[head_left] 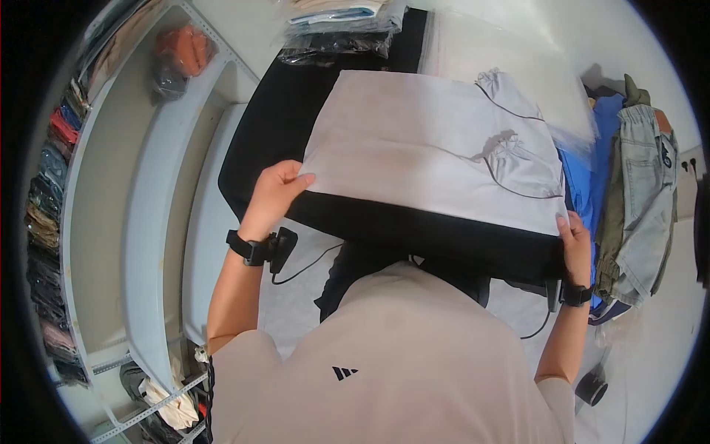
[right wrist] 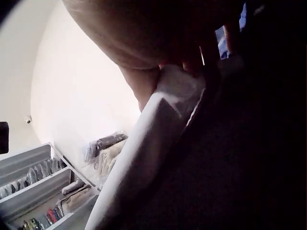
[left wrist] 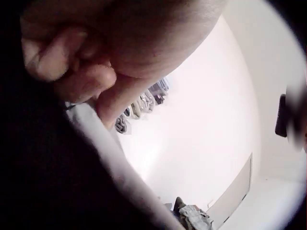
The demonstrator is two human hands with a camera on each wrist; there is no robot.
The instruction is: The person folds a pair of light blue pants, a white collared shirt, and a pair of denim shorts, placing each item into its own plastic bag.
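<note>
Pale grey trousers point(head_left: 414, 140) lie spread on a black-covered table point(head_left: 266, 126) in the head view. Two gathered leg ends with thin dark cords, one cuff point(head_left: 526, 166) nearer than the other, are at the right side. My left hand point(head_left: 272, 198) pinches the near left corner between thumb and fingers. At the near right corner, my right hand point(head_left: 577, 250) grips the fabric edge, thumb on top. In the left wrist view, curled fingers point(left wrist: 86, 79) hold the cloth's edge. The right wrist view shows pale cloth point(right wrist: 144, 148) running down from the fingers, which are mostly in shadow.
Bagged folded clothes point(head_left: 340, 29) are stacked at the table's far edge, beside clear plastic bags point(head_left: 503, 59). Jeans point(head_left: 642, 200) and other garments hang at the right. White shelving point(head_left: 155, 200) stands on the left. Cables run from the wrist devices below the table's near edge.
</note>
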